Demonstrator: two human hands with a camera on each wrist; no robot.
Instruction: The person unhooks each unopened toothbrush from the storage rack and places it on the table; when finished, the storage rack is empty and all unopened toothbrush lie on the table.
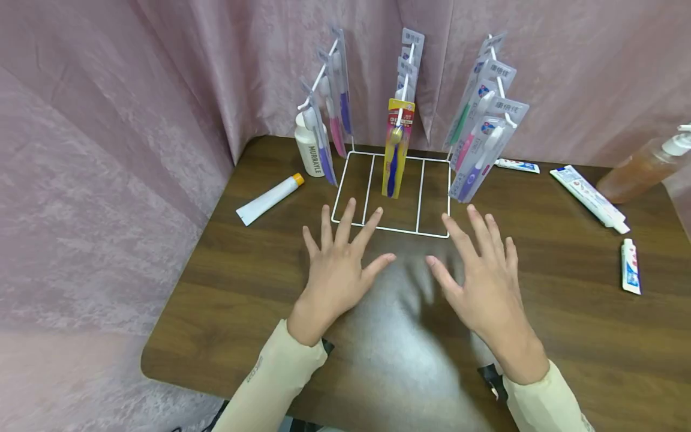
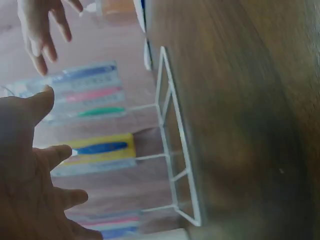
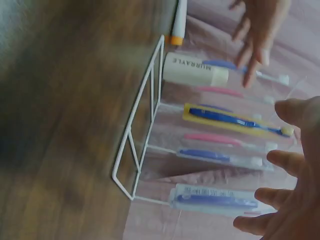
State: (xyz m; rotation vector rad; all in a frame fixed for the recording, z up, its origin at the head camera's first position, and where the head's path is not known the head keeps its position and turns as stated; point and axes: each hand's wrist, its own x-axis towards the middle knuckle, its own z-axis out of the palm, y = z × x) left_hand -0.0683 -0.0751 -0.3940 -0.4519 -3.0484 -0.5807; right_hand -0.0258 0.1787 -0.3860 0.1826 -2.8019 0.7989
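Both hands hover over the table in front of a white wire rack (image 1: 390, 230), fingers spread and holding nothing. The left hand (image 1: 337, 273) is near the rack's front left corner, the right hand (image 1: 486, 282) just beyond its front right corner. Packaged toothbrushes hang from the rack's three prongs. On the middle prong, a yellow pack with a blue toothbrush (image 1: 395, 159) is frontmost. A clear pack with a purple toothbrush (image 1: 483, 159) fronts the right prong, and another purple toothbrush pack (image 1: 323, 147) fronts the left one. In the right wrist view the yellow pack (image 3: 225, 119) shows too.
A white bottle (image 1: 310, 150) stands behind the left packs, with a white tube with an orange cap (image 1: 270, 199) beside it. At right lie a large toothpaste tube (image 1: 588, 197) and small tubes (image 1: 630, 267), (image 1: 517, 165). A pump bottle (image 1: 639, 171) stands at the back right, before a pink curtain.
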